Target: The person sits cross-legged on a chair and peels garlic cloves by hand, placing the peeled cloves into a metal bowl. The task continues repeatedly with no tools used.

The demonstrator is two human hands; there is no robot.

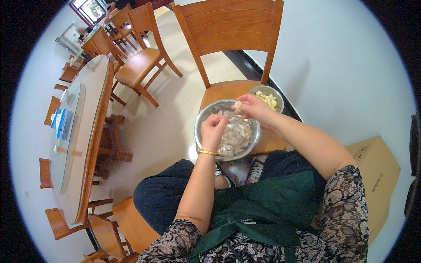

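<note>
A large metal bowl stands on the seat of a wooden chair in front of me, holding garlic cloves and papery skins. Beside it, at the back right of the seat, a smaller metal bowl holds peeled garlic cloves. My right hand pinches a garlic clove between thumb and fingers, above the large bowl's right rim. Over the left part of that bowl is my left hand, its fingers curled with thumb and forefinger together; whether it grips a piece of skin is not clear.
The wooden chair's backrest rises beyond the bowls. At left stands a long table with a glass turntable and a tissue box. A cardboard box is at my right by the wall. A person sits far back left.
</note>
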